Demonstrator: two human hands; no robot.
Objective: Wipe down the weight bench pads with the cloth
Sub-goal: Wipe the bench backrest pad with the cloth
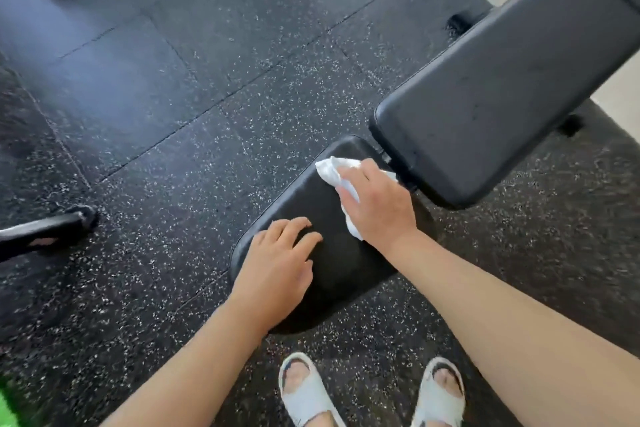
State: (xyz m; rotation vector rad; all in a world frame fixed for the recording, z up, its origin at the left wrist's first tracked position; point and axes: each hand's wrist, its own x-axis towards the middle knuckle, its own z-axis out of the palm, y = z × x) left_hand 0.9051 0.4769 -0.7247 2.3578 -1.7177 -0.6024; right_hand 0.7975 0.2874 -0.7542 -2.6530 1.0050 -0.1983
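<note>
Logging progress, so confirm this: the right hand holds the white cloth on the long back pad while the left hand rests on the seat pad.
Wrong pad. In the head view the right hand holds the white cloth on the seat pad, not the back pad. The left hand does rest on the seat pad.

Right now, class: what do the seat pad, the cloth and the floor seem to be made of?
Seat pad: probably vinyl or leatherette over padding; smooth black skin with a dull sheen and rounded edges.
Cloth: thin white paper or fabric, crumpled; which one is unclear.
Floor: likely rubber tiles; matte black, pale flecks, visible seams.
</note>
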